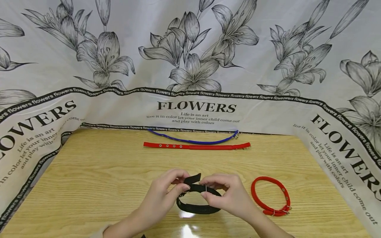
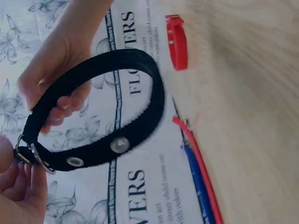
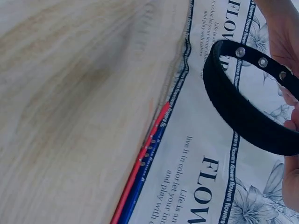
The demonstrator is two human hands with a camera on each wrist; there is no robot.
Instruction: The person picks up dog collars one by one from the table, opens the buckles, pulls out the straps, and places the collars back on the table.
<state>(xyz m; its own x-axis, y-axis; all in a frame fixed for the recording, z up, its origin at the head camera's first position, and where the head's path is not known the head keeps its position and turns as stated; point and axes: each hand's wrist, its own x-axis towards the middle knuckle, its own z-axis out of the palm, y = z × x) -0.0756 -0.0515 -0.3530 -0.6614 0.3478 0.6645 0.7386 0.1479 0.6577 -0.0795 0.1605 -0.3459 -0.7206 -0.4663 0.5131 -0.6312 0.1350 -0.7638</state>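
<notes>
A black collar (image 1: 197, 209) is bent into a loop and held up between both hands over the wooden table. My left hand (image 1: 162, 195) pinches it at the left, thumb on the band, while its loose tip (image 1: 193, 178) sticks up between the hands. On the other side my right hand (image 1: 228, 192) pinches the band beside a narrow metal loop (image 1: 205, 188). The left wrist view shows the metal buckle (image 2: 22, 155) at the left fingers, a D-ring (image 2: 43, 161) beside it and metal eyelets (image 2: 120, 145) along the strap. More eyelets (image 3: 263, 62) appear in the right wrist view.
A red collar (image 1: 254, 191), buckled into a ring, lies right of the hands. Toward the back, a red collar (image 1: 208, 147) lies stretched out, with a blue collar (image 1: 205, 142) behind it. Flower-printed cloth (image 1: 119, 112) hangs along the table's back and sides.
</notes>
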